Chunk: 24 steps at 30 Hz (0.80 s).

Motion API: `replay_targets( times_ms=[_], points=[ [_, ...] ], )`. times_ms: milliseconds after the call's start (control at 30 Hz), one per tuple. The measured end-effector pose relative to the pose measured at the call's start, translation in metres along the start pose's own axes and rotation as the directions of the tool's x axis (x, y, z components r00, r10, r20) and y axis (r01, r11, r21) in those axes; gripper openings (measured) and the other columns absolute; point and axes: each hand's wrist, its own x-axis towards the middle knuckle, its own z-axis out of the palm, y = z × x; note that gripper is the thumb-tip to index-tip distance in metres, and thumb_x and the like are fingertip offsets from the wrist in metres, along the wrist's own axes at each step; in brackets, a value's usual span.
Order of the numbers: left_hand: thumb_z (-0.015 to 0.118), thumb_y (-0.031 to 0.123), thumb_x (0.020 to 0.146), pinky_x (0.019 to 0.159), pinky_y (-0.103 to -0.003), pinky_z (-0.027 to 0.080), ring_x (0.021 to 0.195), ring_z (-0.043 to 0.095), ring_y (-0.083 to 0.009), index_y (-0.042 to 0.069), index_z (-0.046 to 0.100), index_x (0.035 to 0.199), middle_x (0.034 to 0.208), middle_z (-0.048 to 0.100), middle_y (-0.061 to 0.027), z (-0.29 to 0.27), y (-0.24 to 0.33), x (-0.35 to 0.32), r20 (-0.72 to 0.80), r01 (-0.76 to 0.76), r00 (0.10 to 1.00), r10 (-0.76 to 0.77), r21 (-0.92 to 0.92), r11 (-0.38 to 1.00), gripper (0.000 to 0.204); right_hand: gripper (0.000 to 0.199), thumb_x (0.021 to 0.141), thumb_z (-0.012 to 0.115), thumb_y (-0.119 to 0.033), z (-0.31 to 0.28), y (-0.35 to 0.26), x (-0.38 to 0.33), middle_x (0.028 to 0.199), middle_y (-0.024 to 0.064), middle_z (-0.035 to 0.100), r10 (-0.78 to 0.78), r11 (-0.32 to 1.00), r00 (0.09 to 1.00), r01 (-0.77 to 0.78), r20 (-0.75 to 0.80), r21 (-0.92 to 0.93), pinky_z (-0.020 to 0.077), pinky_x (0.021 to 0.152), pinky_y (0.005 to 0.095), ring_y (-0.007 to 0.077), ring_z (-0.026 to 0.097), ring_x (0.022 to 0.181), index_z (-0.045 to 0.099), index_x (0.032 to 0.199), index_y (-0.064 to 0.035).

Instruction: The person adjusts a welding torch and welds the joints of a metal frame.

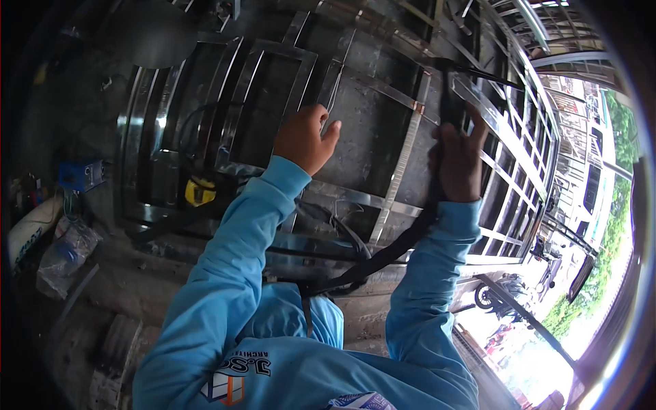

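Note:
My left hand (307, 140) is raised over a metal frame (400, 160) of square tubes, its fingers curled and its thumb pointing up. A thin bright line runs up from beside its fingertips; whether this is a held rod or an edge of the frame, I cannot tell. To the right, my right hand (460, 164) is closed around a dark tool (451, 89) that stands up past the fingers. Its lower part is hidden by the hand. A thick black cable (389, 257) sags from near my right wrist toward my waist.
A yellow and black tape measure (199, 193) lies left of my left forearm. Further left are a blue box (80, 175), a white sack (33, 229) and a clear plastic bag (66, 260). More metal bars (147, 123) stand behind. Bright daylight and a motorcycle (502, 295) show at the right.

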Motion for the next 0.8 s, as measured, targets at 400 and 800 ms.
replay_targets(
  times_ms=[400, 800],
  points=[
    [0.076, 0.022, 0.091, 0.059, -0.041, 0.053, 0.07, 0.071, -0.0282, 0.011, 0.065, 0.092, 0.083, 0.072, -0.0069, 0.028, -0.004, 0.02, -0.001, 0.111, 0.992, -0.123, 0.436, 0.893, 0.016, 0.054, 0.105, 0.051, -0.012, 0.08, 0.108, 0.047, 0.096, 0.0152, 0.064, 0.173, 0.897, 0.957, -0.25, 0.231, 0.364, 0.0441, 0.046, 0.0269, 0.0138, 0.056, 0.052, 0.031, 0.154, -0.0099],
    [0.077, 0.019, 0.089, 0.057, -0.039, 0.054, 0.067, 0.072, -0.0254, 0.01, 0.065, 0.093, 0.08, 0.072, -0.0058, 0.029, -0.006, 0.019, 0.0, 0.086, 0.996, -0.094, 0.408, 0.909, 0.015, 0.055, 0.104, 0.05, -0.007, 0.083, 0.101, 0.045, 0.097, 0.0142, 0.064, 0.099, 0.957, 0.972, -0.151, 0.212, 0.246, 0.0427, 0.047, 0.0236, 0.009, 0.054, 0.056, 0.029, 0.155, -0.0102]
  ],
)
